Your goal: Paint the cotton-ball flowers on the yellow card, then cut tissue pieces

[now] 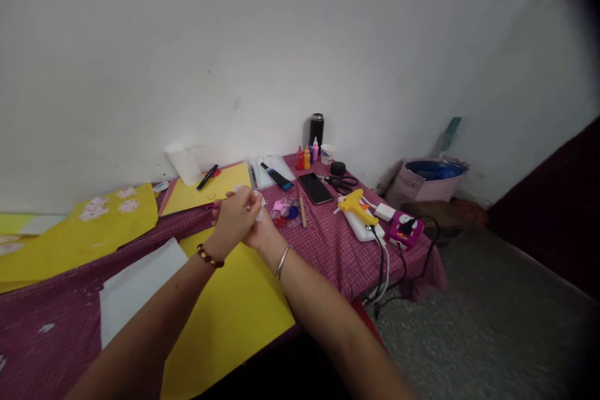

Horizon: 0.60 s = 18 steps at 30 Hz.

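Note:
My left hand (pixel 234 215), with a beaded bracelet at the wrist, is closed over my right hand (pixel 260 231), which has a silver bangle. A crumpled white tissue (pixel 259 207) shows between and around the fingers of both hands. The right fingers are partly hidden behind the left hand. Below the hands lies a large yellow sheet (pixel 234 306), with a white sheet (pixel 140 287) to its left. Just right of the hands are small round paint pots (pixel 287 212) and a thin wooden stick (pixel 303 211).
Yellow paper with pale painted prints (pixel 117 225) lies left. Behind are a black marker (pixel 207 177), paint bottles (pixel 307 158), a dark flask (pixel 317 129) and a paper cup (pixel 327 153). Rightward lie a phone (pixel 315 189), scissors (pixel 342 184), a yellow glue gun (pixel 359 207) and cables.

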Available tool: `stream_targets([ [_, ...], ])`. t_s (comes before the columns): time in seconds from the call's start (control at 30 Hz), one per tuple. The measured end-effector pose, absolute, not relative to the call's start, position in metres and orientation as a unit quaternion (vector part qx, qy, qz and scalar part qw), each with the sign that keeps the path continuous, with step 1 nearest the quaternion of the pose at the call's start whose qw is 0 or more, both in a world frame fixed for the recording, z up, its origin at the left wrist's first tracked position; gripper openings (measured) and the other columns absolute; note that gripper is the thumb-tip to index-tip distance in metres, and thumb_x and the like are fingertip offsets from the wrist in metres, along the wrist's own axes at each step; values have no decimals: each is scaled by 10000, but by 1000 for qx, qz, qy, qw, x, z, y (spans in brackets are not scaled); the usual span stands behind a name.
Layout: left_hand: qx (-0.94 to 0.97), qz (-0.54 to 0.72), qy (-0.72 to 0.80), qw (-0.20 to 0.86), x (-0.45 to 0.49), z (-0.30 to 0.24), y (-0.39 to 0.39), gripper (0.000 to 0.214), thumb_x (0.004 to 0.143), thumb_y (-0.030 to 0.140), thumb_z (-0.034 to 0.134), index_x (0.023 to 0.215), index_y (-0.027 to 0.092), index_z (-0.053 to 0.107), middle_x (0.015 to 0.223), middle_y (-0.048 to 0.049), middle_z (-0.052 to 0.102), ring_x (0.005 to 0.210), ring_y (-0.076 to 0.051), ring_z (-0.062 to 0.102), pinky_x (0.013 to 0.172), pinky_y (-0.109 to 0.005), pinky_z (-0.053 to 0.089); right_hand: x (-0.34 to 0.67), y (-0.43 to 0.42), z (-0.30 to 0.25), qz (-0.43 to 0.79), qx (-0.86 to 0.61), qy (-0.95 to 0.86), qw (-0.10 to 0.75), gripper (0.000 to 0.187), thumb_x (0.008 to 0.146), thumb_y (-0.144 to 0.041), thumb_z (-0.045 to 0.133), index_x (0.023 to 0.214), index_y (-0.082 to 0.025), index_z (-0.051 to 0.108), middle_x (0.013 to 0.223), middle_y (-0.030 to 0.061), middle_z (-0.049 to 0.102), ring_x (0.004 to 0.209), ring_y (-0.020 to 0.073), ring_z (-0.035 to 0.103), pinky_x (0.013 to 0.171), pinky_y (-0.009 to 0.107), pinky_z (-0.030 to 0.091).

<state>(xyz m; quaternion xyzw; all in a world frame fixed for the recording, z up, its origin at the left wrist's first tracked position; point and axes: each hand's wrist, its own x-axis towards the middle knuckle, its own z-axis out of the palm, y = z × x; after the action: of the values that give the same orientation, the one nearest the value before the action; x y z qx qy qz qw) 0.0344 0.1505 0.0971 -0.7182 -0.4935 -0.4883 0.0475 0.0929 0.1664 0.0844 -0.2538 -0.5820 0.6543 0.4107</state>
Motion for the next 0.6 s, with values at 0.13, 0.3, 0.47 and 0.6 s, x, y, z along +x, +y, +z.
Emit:
stream_targets([
  [0.13, -704, -471, -524, 92, 13, 115, 156, 247, 799, 204, 583, 1036, 236, 649, 946, -82, 642, 944, -276, 594, 903, -442, 431, 81, 163, 82, 840, -159, -260, 450, 252, 897, -390, 386, 824, -220, 556, 795, 36, 677, 845, 178, 644, 768, 301, 554],
  [0.3, -806, -378, -448, 87, -4, 99, 141, 277, 786, 169, 564, 1021, 245, 691, 1162, -74, 671, 1179, -310, 543, 1121, -551, 256, 95, 164, 83, 841, -170, -183, 480, 371, 951, -445, 295, 888, -215, 579, 824, 42, 681, 873, 160, 652, 785, 285, 551],
  [0.47, -828, -402, -389, 35, 8, 68, 111, 424, 812, 212, 562, 1234, 195, 603, 1322, -106, 604, 1290, -279, 499, 1180, -543, 211, 96, 171, 78, 782, -213, -342, 476, 502, 903, -571, 264, 1115, -273, 609, 948, 73, 714, 1037, 212, 638, 850, 411, 551],
  [0.6, -828, -442, -344, -1, 26, 73, 104, 462, 826, 208, 557, 1286, 177, 566, 1428, -140, 511, 1355, -272, 436, 1157, -501, 300, 87, 172, 71, 769, -268, -450, 367, 321, 846, -524, 451, 996, -338, 666, 942, 41, 739, 1104, 184, 633, 851, 390, 542],
])
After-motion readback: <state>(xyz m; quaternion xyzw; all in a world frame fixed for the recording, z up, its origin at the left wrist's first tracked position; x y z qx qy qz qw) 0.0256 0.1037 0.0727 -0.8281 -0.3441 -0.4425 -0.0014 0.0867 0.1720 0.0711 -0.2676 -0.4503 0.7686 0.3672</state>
